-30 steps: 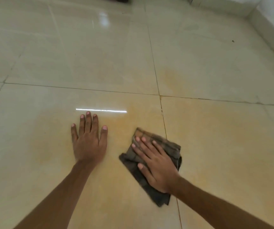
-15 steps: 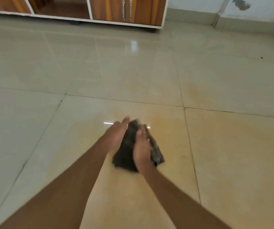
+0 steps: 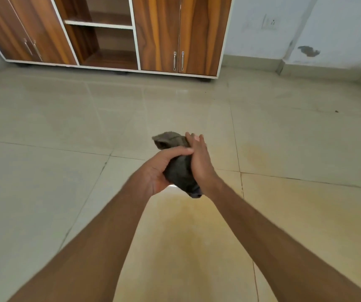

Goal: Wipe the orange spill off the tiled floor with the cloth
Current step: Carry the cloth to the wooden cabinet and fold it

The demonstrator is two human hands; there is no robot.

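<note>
A dark grey cloth [image 3: 178,171] is bunched up and held off the floor between both hands in the middle of the view. My left hand [image 3: 161,168] cups it from the left and below. My right hand [image 3: 200,159] presses against its right side, fingers pointing up. A faint orange stain [image 3: 188,232] spreads over the beige tiled floor [image 3: 44,182] below my arms, and a paler patch of it [image 3: 253,158] lies on the tile to the right.
A wooden cabinet [image 3: 160,38] with white edges and an open shelf bay [image 3: 107,40] stands against the far wall. A pale wall with a skirting strip [image 3: 319,70] runs along the back right. Small dark specks [image 3: 336,111] lie on the far tiles.
The cloth lay flat on the floor under my right hand with my left palm on the tile. Both hands have since gathered it and lifted it, and the view has tilted upward.
</note>
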